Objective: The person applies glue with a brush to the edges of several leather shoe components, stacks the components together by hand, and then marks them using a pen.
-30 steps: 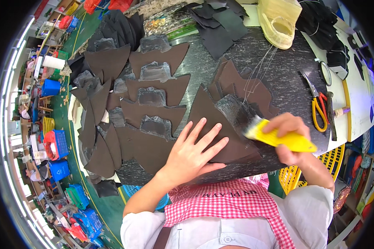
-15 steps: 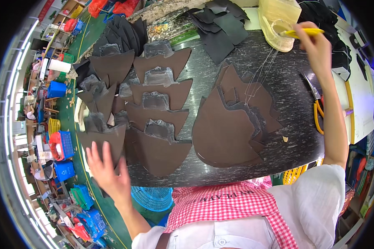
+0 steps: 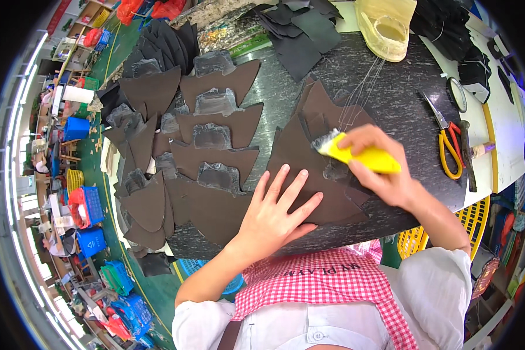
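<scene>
My left hand [image 3: 277,213] lies flat with fingers spread on a dark brown cut piece [image 3: 294,151], at the right-hand pile on the black table. My right hand [image 3: 388,169] grips a yellow-handled brush [image 3: 335,144], its pale bristles down at that pile. To the left, several brown cut pieces [image 3: 216,160] overlap in columns, with shiny, whitish-coated tabs [image 3: 216,135] showing. A yellowish translucent pot [image 3: 391,46] with an opening stands at the far side, and thin glue-like strands [image 3: 361,93] trail from it toward the pile.
Scissors [image 3: 443,134] with orange handles lie at the right, beside a dark tool [image 3: 468,157]. Black pieces [image 3: 309,35] are heaped at the back. A yellow basket [image 3: 475,219] and a blue basket [image 3: 233,284] sit below the table's near edge.
My right hand has brought the brush from the pot down to the right-hand pile. My left hand has moved right, from the left column onto that pile, where the top piece looks different.
</scene>
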A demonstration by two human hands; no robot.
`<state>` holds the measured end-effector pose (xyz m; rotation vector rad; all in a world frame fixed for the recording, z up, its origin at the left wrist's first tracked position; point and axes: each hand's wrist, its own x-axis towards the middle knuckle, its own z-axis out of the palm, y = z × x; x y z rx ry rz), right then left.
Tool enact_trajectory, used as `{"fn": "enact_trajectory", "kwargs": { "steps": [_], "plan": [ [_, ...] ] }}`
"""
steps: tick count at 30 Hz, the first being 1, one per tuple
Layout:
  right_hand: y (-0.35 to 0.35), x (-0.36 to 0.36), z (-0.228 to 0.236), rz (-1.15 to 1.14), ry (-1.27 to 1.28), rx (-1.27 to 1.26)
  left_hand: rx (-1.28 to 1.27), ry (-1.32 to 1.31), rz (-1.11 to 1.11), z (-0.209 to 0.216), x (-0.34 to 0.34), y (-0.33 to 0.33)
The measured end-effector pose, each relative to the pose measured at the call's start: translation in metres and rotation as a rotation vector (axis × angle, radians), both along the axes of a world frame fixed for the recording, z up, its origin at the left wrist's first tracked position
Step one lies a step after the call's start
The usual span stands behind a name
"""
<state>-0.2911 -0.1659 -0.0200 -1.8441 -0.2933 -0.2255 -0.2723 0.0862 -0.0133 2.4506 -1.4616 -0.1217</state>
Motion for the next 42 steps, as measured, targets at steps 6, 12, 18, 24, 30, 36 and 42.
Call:
{"fn": "enact_trajectory", "kwargs": {
  "steps": [6,12,18,24,30,36,42],
  "plan": [
    [-0.023,-0.052,-0.001,-0.027,-0.067,0.010,-0.029,0.003,-0.022,0.004,-0.001,-0.003],
    [-0.037,0.021,0.017,-0.286,-0.178,-0.186,-0.088,-0.231,-0.025,0.010,0.007,0.003],
    [-0.117,0.101,0.037,-0.559,-0.392,-0.473,-0.274,-0.574,0.383,0.090,0.100,0.033],
    [-0.117,0.098,0.040,-0.710,-0.191,-0.327,0.086,0.123,-0.017,0.048,0.013,0.001],
    [-0.089,0.034,0.035,-0.282,0.134,0.162,-0.012,0.078,-0.111,-0.006,0.003,-0.012],
    [-0.054,0.003,0.022,0.082,0.220,0.094,-0.010,0.078,-0.191,0.001,0.011,-0.024],
    [-0.022,-0.001,-0.002,0.100,-0.097,-0.063,0.019,0.082,-0.190,0.003,0.015,-0.023]
  ]
}}
